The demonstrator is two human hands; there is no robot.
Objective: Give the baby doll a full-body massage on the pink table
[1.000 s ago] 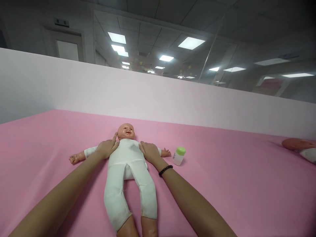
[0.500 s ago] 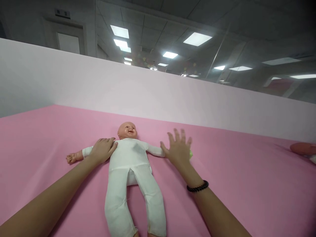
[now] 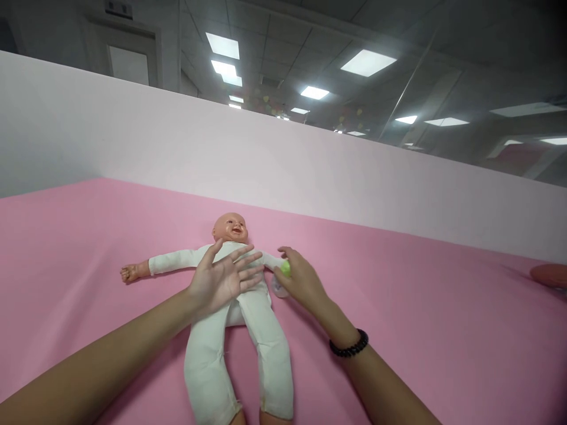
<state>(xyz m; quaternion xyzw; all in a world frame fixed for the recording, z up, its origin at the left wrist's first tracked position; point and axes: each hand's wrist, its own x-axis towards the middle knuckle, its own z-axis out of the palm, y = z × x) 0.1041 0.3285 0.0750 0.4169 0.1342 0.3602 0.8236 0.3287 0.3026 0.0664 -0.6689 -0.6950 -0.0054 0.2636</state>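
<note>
A baby doll [image 3: 274, 348] with a bald plastic head and a white cloth body lies face up, arms spread. Over its belly is my left hand [image 3: 225, 280], palm turned up and fingers spread, holding nothing. My right hand [image 3: 305, 280] is beside the doll's outstretched arm on the right. Its thumb and fingers are closed around a small clear container with a bright green top [image 3: 286, 269]. Part of that container is hidden by the hand, so its exact kind is unclear. A black coiled band [image 3: 349, 345] circles my right wrist.
The doll lies on a pink padded surface [image 3: 398, 307]. A white wall [image 3: 283, 159] runs along the back, with a glass pane and ceiling lights beyond. At the far right edge, a reddish-orange rounded object [image 3: 549, 275] is partly cut off.
My left hand has left the doll's shoulder and turned palm up over its belly. My right hand, spread before, has moved left and closed on the green-topped container.
</note>
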